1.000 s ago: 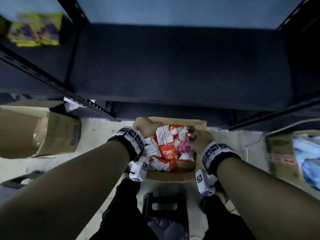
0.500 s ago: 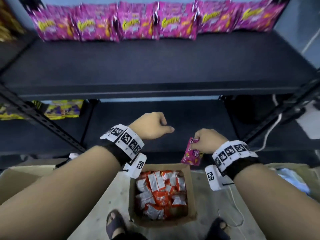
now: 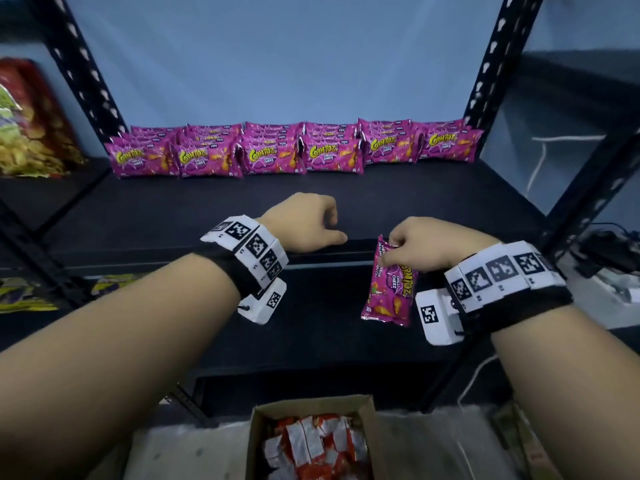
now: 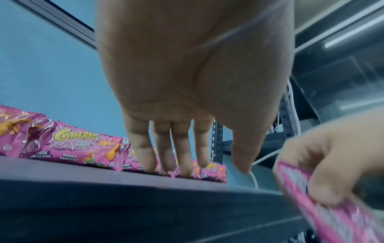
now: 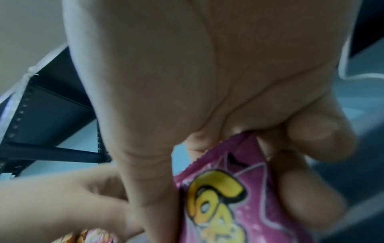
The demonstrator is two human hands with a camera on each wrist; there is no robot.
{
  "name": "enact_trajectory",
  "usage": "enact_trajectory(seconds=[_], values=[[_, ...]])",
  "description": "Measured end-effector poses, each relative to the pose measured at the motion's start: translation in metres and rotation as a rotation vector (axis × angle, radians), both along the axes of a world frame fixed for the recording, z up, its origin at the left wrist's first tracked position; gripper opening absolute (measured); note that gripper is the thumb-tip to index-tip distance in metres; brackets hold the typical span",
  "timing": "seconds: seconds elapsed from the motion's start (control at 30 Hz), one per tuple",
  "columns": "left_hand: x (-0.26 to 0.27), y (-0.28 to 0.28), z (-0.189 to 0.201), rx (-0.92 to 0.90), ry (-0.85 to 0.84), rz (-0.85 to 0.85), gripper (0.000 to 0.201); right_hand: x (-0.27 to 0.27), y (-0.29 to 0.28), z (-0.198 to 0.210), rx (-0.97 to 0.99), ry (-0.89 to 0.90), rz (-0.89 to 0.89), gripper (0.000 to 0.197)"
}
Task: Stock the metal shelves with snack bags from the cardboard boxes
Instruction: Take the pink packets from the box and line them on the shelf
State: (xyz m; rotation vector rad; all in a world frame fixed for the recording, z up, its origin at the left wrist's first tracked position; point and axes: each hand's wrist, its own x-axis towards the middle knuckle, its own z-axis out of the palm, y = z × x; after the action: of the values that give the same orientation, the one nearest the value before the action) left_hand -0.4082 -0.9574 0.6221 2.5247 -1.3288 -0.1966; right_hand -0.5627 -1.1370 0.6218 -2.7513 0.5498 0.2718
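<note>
My right hand [image 3: 412,244] pinches the top edge of a pink snack bag [image 3: 389,285], which hangs down in front of the black metal shelf [image 3: 242,216]. In the right wrist view the thumb and fingers [image 5: 307,194] clamp the pink snack bag [image 5: 224,205]. My left hand [image 3: 308,225] hovers over the shelf's front edge and holds nothing; its fingers [image 4: 166,148] hang straight down in the left wrist view. A row of pink snack bags [image 3: 294,150] stands along the back of the shelf. Below, the cardboard box [image 3: 258,441] holds several orange-and-white packets [image 3: 311,445].
Black perforated uprights [image 3: 498,64] frame the shelf on both sides. A neighbouring shelf at the left carries a large chip bag [image 3: 27,126]. Yellow bags [image 3: 114,282] lie on the lower left shelf. Cables [image 3: 540,161] hang at the right. Another box [image 3: 519,441] sits at the lower right.
Both hands have risen from the cardboard box to the shelf's height. The right hand came up with a pink bag; the left came up holding nothing. The view has tilted upward.
</note>
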Motion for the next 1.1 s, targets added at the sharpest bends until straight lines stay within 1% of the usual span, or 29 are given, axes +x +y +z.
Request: enact_trajectory(seconds=[0.07, 0.13, 0.17, 0.23, 0.4, 0.47, 0.57, 0.7, 0.77, 0.87, 0.97, 1.03, 1.1], values=[[0.009, -0.002, -0.002, 0.04, -0.07, 0.008, 0.048, 0.003, 0.0, 0.014, -0.028, -0.03, 0.018, 0.043], [0.015, -0.003, -0.002, 0.109, -0.079, 0.029, 0.065, 0.005, 0.0, 0.028, -0.044, -0.062, 0.032, 0.04], [0.016, -0.002, -0.002, 0.145, -0.072, 0.032, 0.069, 0.007, -0.001, 0.034, -0.054, -0.081, 0.039, 0.039], [0.019, -0.002, 0.0, 0.202, -0.052, 0.013, 0.07, 0.011, -0.006, 0.045, -0.058, -0.128, 0.043, 0.039], [0.022, -0.004, 0.007, 0.248, -0.051, -0.013, 0.069, 0.032, -0.024, 0.066, -0.044, -0.225, 0.045, 0.043], [0.023, -0.005, 0.007, 0.257, -0.053, -0.013, 0.069, 0.044, -0.034, 0.069, -0.027, -0.262, 0.02, 0.045], [0.025, -0.005, 0.005, 0.259, -0.057, -0.013, 0.07, 0.059, -0.051, 0.063, 0.036, -0.308, -0.046, 0.046], [0.027, -0.007, 0.002, 0.271, -0.053, -0.001, 0.07, 0.075, -0.066, 0.046, 0.008, -0.274, -0.127, 0.045], [0.028, -0.008, 0.001, 0.273, -0.051, 0.002, 0.07, 0.082, -0.07, 0.037, -0.033, -0.254, -0.164, 0.049], [0.03, -0.009, -0.001, 0.272, -0.05, 0.009, 0.07, 0.089, -0.069, 0.03, -0.129, -0.187, -0.193, 0.059], [0.031, -0.01, -0.004, 0.269, -0.047, 0.015, 0.07, 0.094, -0.066, 0.03, -0.27, -0.095, -0.194, 0.066], [0.032, -0.01, -0.005, 0.265, -0.044, 0.018, 0.07, 0.095, -0.061, 0.036, -0.375, -0.058, -0.187, 0.065], [0.032, -0.01, -0.005, 0.261, -0.046, 0.019, 0.07, 0.1, -0.058, 0.043, -0.382, -0.049, -0.153, 0.059]])
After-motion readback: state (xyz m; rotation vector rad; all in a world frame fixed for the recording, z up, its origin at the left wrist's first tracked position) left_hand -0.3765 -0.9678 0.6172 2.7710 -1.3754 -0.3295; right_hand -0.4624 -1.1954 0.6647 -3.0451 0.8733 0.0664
